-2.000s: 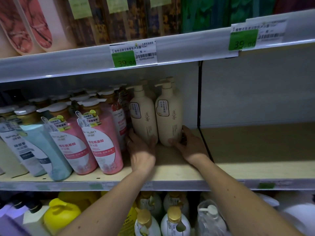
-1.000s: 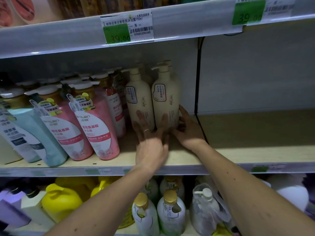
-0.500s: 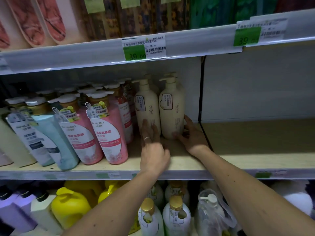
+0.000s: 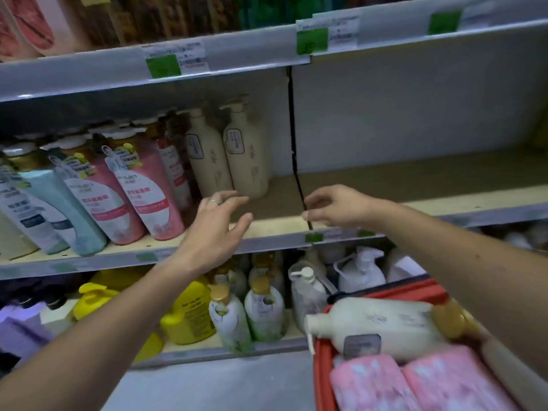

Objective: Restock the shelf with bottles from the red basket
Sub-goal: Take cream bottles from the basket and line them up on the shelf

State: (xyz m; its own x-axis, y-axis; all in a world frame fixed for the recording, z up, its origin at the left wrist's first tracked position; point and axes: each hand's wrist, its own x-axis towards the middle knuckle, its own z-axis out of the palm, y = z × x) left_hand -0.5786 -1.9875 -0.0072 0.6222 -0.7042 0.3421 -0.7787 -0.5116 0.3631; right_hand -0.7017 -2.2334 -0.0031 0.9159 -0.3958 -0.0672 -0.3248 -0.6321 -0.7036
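Two cream pump bottles (image 4: 246, 152) stand upright at the back of the middle shelf (image 4: 275, 226), next to its black divider. My left hand (image 4: 218, 229) hovers just in front of them, fingers spread, holding nothing. My right hand (image 4: 338, 207) floats over the shelf's front edge to the right of the divider, fingers loosely curled and empty. At the lower right sits the red basket (image 4: 321, 363). A cream pump bottle (image 4: 382, 324) lies on its side in it, above two pink bottles (image 4: 415, 381).
Pink and pale blue bottles (image 4: 142, 185) lean in rows on the left of the middle shelf. The wide bay to the right of the divider (image 4: 415, 179) is bare. Yellow jugs (image 4: 186, 315) and white bottles fill the lower shelf. Price tags (image 4: 175, 59) line the upper rail.
Both hands have let go of the cream bottles and drawn back toward the shelf's front edge. The view has swung down and right, bringing the red basket into sight.
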